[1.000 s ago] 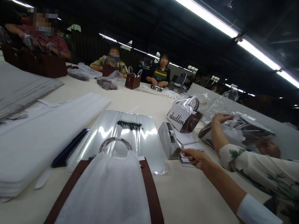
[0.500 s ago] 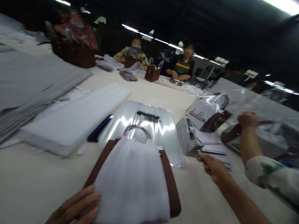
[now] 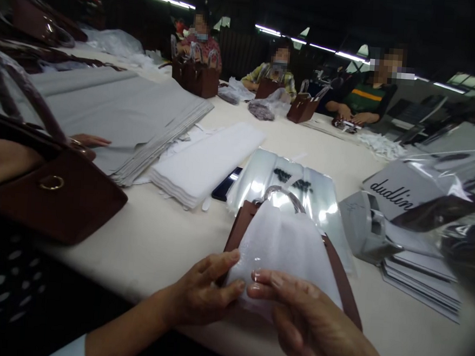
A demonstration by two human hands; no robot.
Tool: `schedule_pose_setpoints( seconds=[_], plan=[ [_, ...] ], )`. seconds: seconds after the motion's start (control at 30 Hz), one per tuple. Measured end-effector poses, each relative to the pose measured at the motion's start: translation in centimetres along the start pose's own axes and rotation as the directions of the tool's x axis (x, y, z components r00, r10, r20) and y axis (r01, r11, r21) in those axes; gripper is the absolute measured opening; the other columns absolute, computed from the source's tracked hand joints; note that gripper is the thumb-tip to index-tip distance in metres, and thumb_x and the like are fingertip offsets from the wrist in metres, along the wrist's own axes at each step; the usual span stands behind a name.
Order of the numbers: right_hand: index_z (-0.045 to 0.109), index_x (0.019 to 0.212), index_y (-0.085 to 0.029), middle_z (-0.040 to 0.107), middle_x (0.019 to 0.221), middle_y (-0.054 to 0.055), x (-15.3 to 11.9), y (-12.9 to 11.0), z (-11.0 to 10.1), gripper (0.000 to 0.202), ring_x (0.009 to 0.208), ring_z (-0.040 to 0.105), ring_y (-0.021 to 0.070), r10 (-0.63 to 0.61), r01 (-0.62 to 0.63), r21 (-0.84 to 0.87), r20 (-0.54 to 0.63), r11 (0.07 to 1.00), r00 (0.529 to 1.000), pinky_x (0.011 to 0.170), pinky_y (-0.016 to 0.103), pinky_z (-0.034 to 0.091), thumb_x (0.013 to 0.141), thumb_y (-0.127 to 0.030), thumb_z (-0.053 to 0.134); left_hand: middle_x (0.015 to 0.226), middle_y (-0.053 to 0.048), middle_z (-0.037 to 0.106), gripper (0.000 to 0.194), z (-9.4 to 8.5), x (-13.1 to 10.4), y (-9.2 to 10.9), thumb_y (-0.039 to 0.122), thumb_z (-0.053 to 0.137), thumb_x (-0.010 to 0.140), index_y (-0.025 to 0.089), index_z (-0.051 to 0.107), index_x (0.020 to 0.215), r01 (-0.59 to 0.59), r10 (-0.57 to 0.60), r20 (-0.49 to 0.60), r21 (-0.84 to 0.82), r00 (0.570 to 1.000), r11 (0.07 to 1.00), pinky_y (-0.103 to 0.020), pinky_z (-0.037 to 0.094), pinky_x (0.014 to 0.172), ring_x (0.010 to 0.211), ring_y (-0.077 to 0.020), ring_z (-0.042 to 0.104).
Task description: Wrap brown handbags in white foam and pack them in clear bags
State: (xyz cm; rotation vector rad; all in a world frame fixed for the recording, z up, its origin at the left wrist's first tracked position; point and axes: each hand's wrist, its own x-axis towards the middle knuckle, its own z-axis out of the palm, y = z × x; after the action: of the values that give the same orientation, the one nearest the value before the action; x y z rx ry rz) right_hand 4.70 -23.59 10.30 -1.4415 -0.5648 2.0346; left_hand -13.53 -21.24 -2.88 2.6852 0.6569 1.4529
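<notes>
A dark brown handbag lies on the table in front of me, its front covered by a thin white wrapping sheet. Its handle, wrapped in clear film, points away from me. My left hand rests at the sheet's near left edge, thumb and fingers apart and touching it. Over the lower part of the sheet is my right hand, fingers stretched forward. A small shiny piece of clear tape shows at its fingertips. Right of the bag stands a grey tape dispenser.
Clear plastic bags lie beyond the handbag. White sheets and grey sheets are stacked to the left. A co-worker's arm reaches through another brown handbag. At right are a bagged handbag and flat cards.
My right hand has come from the tape dispenser to the sheet, with clear tape at its fingertips. The view has turned left, and the co-worker's arm at right is out of sight.
</notes>
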Motion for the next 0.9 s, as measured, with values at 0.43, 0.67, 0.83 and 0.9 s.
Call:
schedule_pose_setpoints(
  seconds=[0.43, 0.67, 0.83, 0.9],
  plan=[
    [0.057, 0.085, -0.012, 0.066, 0.089, 0.008, 1.9, 1.8, 0.5, 0.031, 0.030, 0.042, 0.0016, 0.047, -0.049, -0.016, -0.077, 0.999, 0.996, 0.025, 0.012, 0.030, 0.074, -0.041, 0.063, 0.112, -0.005, 0.062, 0.017, 0.0, 1.0, -1.5, 0.021, 0.060, 0.074, 0.013, 0.061, 0.089, -0.119, 0.120, 0.026, -0.055, 0.992, 0.991, -0.032, 0.046, 0.097, 0.109, -0.0186, 0.050],
    [0.055, 0.099, -0.015, 0.061, 0.099, 0.009, 1.5, 4.2, 0.8, 0.039, 0.044, 0.050, 0.0050, -0.058, 0.063, 0.033, -0.137, 0.998, 0.989, 0.036, 0.019, 0.045, 0.074, -0.045, 0.063, 0.113, -0.004, 0.061, 0.019, 0.2, 0.9, -1.9, 0.026, 0.063, 0.075, 0.015, 0.059, 0.090, -0.098, 0.102, 0.042, -0.086, 0.994, 0.991, -0.033, 0.050, 0.088, 0.112, -0.0224, 0.048],
    [0.040, 0.107, -0.022, 0.060, 0.096, 0.006, 0.9, 5.6, 0.8, 0.046, 0.051, 0.054, 0.0092, -0.164, 0.174, 0.051, -0.157, 0.983, 0.974, 0.045, 0.027, 0.050, 0.075, -0.048, 0.061, 0.115, -0.005, 0.060, 0.024, 0.4, 0.8, -1.8, 0.024, 0.068, 0.071, 0.015, 0.053, 0.088, -0.096, 0.102, 0.052, -0.103, 0.993, 0.990, -0.035, 0.050, 0.091, 0.112, -0.0220, 0.049],
    [0.038, 0.102, -0.022, 0.060, 0.095, 0.005, 0.8, 5.9, 0.7, 0.044, 0.051, 0.054, 0.0098, -0.171, 0.181, 0.066, -0.135, 0.981, 0.976, 0.045, 0.027, 0.049, 0.076, -0.051, 0.059, 0.115, -0.005, 0.060, 0.029, 0.3, 0.7, -1.8, 0.023, 0.070, 0.070, 0.015, 0.052, 0.091, -0.101, 0.106, 0.040, -0.113, 0.994, 0.989, -0.035, 0.050, 0.091, 0.112, -0.0214, 0.049]
  ],
)
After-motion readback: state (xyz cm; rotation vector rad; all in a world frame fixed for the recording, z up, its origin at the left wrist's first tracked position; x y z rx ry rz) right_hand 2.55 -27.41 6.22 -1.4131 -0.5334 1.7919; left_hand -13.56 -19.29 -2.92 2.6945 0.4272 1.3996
